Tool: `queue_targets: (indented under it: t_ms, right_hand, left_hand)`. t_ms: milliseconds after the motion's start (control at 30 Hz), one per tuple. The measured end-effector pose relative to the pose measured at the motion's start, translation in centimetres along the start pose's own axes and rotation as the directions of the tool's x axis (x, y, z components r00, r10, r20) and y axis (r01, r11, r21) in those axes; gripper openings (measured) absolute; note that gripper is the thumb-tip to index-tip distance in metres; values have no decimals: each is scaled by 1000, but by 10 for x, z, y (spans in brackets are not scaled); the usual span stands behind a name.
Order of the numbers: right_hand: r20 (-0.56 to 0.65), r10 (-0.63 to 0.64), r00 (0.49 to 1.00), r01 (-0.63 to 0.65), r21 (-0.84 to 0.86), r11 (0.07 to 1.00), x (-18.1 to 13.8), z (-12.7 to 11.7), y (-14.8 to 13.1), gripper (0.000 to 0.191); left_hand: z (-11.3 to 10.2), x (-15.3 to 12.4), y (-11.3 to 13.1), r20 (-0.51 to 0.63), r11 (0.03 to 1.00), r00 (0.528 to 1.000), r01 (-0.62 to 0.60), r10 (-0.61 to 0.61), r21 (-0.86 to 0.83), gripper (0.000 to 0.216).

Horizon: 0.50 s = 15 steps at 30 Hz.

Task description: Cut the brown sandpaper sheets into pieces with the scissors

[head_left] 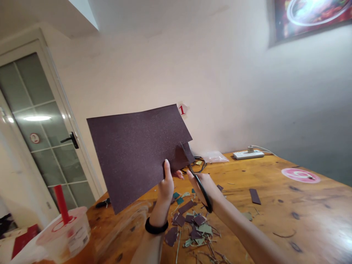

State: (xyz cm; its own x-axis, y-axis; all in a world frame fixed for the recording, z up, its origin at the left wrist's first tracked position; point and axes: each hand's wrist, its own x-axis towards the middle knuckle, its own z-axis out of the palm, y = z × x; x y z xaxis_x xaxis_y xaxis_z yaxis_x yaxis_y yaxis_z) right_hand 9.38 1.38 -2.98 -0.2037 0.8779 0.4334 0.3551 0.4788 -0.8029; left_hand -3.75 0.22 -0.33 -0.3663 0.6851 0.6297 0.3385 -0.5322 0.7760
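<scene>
A large dark purple sheet of paper (132, 154) is held up above the table, tilted. My left hand (167, 181) pinches its lower edge, thumb on the near face and fingers behind. My right hand (205, 187) grips a pair of black-handled scissors (202, 190), whose blades lie across the sheet's right side. A narrow piece at that side is partly cut and hangs beside the blades. Below both hands, a pile of purple and green paper scraps (192, 223) lies on the wooden table (236, 234).
A lidded drink cup (74, 231) with a red straw stands at the near left. A white power strip (248, 154) and a clear plastic bag (216, 157) lie by the wall. A pink round sticker (299, 175) and a loose purple strip (255, 196) are on the right.
</scene>
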Motion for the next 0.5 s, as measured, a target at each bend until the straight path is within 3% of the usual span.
queue_targets:
  t_ms: [500]
  right_hand:
    - [25, 7, 1000, -9, 76, 997, 1, -3, -2, 54]
  left_hand:
    - [-1, 2, 1, -33, 998, 997, -63, 64, 30, 60]
